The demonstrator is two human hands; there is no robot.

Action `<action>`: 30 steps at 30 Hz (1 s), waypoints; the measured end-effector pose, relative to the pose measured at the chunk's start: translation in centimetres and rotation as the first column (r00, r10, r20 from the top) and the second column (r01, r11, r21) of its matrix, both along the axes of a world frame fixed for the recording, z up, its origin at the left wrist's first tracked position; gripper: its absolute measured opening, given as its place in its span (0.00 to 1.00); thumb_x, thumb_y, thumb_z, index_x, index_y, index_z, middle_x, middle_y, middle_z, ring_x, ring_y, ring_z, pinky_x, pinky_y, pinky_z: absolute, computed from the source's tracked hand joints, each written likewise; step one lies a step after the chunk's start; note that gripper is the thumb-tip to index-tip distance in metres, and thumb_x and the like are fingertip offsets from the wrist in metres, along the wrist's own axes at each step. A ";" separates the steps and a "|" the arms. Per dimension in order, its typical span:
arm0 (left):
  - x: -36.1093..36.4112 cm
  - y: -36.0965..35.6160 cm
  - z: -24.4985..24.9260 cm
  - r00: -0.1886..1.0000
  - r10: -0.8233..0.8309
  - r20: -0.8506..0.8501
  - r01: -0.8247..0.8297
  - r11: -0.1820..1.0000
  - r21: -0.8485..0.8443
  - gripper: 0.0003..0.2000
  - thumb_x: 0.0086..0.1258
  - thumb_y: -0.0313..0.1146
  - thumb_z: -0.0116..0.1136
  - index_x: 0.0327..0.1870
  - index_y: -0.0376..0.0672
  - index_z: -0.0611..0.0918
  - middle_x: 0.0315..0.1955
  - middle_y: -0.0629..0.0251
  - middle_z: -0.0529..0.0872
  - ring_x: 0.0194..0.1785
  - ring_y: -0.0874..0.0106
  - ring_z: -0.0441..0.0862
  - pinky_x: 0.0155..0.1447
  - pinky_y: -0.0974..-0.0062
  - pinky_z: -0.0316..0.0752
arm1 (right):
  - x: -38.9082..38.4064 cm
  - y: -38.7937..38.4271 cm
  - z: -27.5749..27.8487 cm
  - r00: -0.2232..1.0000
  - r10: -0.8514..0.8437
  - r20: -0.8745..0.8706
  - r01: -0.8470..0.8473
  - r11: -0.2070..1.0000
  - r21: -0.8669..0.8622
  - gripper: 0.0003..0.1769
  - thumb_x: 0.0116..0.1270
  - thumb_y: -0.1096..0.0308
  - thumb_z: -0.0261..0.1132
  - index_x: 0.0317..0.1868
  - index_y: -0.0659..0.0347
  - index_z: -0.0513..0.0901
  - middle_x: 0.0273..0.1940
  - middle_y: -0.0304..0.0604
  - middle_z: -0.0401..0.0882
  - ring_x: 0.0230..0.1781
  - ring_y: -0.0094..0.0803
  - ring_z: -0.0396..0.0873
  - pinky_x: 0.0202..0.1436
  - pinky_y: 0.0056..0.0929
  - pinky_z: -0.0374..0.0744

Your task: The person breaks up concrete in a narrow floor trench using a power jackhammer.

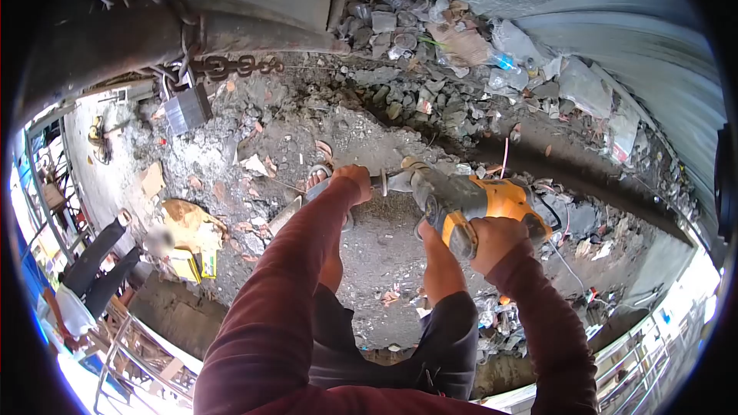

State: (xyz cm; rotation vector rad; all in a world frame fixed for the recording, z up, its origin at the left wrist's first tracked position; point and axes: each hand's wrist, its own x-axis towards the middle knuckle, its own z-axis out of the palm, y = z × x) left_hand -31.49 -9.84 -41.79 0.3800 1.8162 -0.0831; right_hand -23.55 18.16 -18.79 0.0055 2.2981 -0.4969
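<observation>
A yellow and grey demolition hammer [461, 198] lies across in front of my legs, its rear end to the right. My right hand [498, 244] is closed around its rear handle. My left hand [354, 182] is wrapped round the side handle [383, 182], which sticks out from the tool's front end. The bit does not show clearly. Below the tool is broken, dusty ground [377, 246]. A sandalled foot [319, 175] shows just beyond my left hand.
A narrow trench [538, 160] runs beyond the tool, with rubble and plastic litter [469, 46] behind it. A padlock [187, 110] hangs from a rusty chain [231, 68] at upper left. A power cord [567, 265] trails right. Another person [96, 257] is at far left.
</observation>
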 end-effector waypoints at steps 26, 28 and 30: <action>0.9 -2.8 -4.5 1.000 -0.025 0.009 0.026 0.999 -0.031 0.19 0.64 0.41 0.65 0.53 0.45 0.90 0.52 0.52 0.90 0.58 0.56 0.88 0.62 0.59 0.82 | -2.4 -4.4 0.2 0.955 0.063 0.290 -0.082 0.995 0.053 0.11 0.63 0.63 0.64 0.43 0.52 0.88 0.37 0.45 0.90 0.40 0.45 0.90 0.46 0.46 0.85; 0.6 -2.5 -3.5 1.000 -0.005 0.023 0.006 0.998 -0.062 0.18 0.64 0.41 0.65 0.53 0.46 0.90 0.53 0.52 0.90 0.60 0.56 0.87 0.64 0.60 0.81 | -1.6 -4.7 -0.2 0.955 0.052 0.292 -0.070 0.996 0.050 0.11 0.59 0.63 0.66 0.41 0.53 0.88 0.36 0.45 0.90 0.39 0.46 0.89 0.45 0.46 0.85; 1.3 -2.8 -4.9 0.997 0.070 -0.014 -0.071 0.993 -0.096 0.18 0.64 0.40 0.66 0.53 0.46 0.90 0.54 0.52 0.90 0.60 0.56 0.87 0.64 0.59 0.81 | 1.3 -6.1 -2.3 0.979 0.069 0.190 -0.082 0.995 0.064 0.14 0.56 0.64 0.68 0.44 0.54 0.87 0.38 0.45 0.89 0.39 0.46 0.88 0.46 0.45 0.84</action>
